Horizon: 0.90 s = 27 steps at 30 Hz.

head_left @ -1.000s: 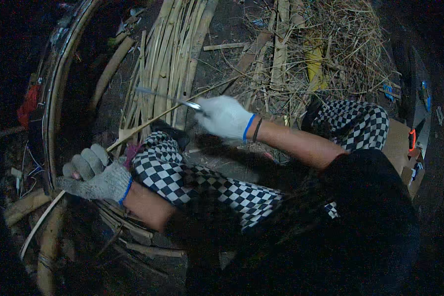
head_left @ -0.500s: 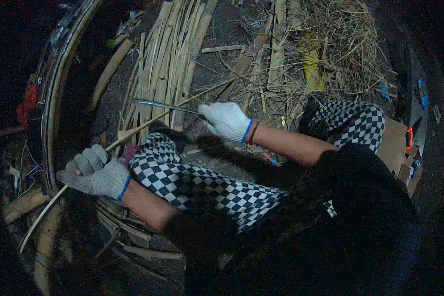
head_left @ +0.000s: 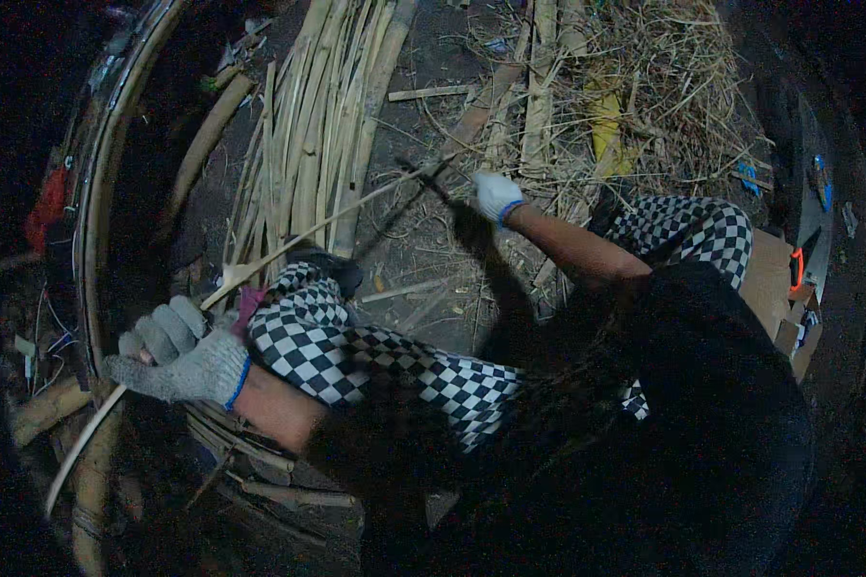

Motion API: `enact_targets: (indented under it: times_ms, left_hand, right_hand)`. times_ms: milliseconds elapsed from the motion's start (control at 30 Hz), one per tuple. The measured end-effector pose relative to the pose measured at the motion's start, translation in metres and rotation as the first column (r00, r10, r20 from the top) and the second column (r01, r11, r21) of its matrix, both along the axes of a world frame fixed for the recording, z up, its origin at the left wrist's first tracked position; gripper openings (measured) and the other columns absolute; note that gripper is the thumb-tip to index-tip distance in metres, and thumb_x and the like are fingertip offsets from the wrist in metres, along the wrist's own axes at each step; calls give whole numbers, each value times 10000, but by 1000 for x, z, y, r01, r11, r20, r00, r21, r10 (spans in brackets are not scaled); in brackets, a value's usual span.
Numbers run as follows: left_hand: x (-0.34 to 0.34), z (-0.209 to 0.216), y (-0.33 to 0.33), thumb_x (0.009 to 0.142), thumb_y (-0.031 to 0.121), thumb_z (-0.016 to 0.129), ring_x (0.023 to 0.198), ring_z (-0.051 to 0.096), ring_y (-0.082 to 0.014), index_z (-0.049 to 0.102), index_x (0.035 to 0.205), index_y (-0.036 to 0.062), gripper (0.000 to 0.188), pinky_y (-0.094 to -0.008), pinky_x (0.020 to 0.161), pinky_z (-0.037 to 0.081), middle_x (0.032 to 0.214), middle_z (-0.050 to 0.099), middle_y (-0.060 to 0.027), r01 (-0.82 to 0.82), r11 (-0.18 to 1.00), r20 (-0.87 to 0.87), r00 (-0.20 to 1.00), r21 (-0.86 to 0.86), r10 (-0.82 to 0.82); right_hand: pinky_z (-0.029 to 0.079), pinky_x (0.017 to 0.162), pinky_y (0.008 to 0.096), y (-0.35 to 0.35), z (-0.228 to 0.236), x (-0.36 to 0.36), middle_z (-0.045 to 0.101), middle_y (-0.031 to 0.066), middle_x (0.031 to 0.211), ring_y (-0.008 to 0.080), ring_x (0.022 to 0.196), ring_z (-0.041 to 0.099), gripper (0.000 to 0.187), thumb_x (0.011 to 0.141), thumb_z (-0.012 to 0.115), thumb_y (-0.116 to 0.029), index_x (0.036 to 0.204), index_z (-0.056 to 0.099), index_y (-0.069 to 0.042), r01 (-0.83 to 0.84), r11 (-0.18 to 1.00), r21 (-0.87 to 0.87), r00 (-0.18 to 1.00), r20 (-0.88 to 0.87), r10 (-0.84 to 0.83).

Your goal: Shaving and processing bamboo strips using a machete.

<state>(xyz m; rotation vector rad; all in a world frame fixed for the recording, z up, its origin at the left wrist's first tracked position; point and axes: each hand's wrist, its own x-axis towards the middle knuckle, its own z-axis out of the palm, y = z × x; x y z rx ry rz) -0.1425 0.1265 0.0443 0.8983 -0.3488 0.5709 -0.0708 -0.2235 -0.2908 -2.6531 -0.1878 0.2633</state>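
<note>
A long, thin bamboo strip (head_left: 308, 234) runs slantwise from the lower left up toward the middle of the ground. My left hand (head_left: 183, 353), in a grey-white knitted glove, is closed around it near its lower end, and a pale tail (head_left: 85, 447) of the strip sticks out below. My right hand (head_left: 498, 197), gloved in white, is closed on a knife beyond the strip's far end. The blade hardly shows now; a dark shadow of the arm and hand (head_left: 471, 226) falls beside it.
Split bamboo strips (head_left: 322, 125) lie in a bundle ahead. Tangled shavings (head_left: 674, 106) heap at the far right around a yellow object (head_left: 606, 125). My checkered trouser legs (head_left: 308, 337) are spread. Bamboo poles (head_left: 96, 212) stand left; a cardboard box (head_left: 768, 284) and an orange-handled tool (head_left: 797, 267) lie right.
My right hand has moved right and away from me with the knife, from the middle of the strip toward its far end. My left hand has shifted slightly down and left, still gripping the strip.
</note>
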Motion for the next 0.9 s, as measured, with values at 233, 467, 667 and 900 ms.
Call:
enact_targets:
  times_ms: [233,467,667,900]
  left_hand:
    - [-17,13,17,921,359,419,391,163,-100,400,630,169,349,-286,398,165,476,244,46,75,997,11,997,-17,-75]
    - [-3,13,-5,932,384,407,387,161,-102,356,619,179,378,-281,393,161,473,222,50,-144,989,-28,989,23,145]
    - [-5,7,-1,927,396,415,388,154,-101,342,622,187,377,-280,398,158,474,210,48,-143,989,-57,988,47,146]
    - [-6,16,-17,922,364,443,382,142,-108,316,597,192,389,-273,403,146,464,198,42,-307,951,-134,941,40,310]
  right_hand:
    - [504,645,456,21,11,-5,641,204,808,385,728,624,253,770,561,-177,982,558,-39,-237,971,-13,968,80,237]
    - [500,644,433,9,-20,22,638,182,802,359,739,622,249,805,512,-190,971,594,-23,-90,984,-156,996,-29,86]
    - [520,667,435,-19,-20,16,659,182,887,341,808,649,268,779,518,-184,997,630,-72,-63,977,-202,985,-167,29]
    - [522,741,419,-25,-30,12,658,191,963,327,898,645,290,796,519,-230,951,666,-35,60,968,-245,961,-248,-122]
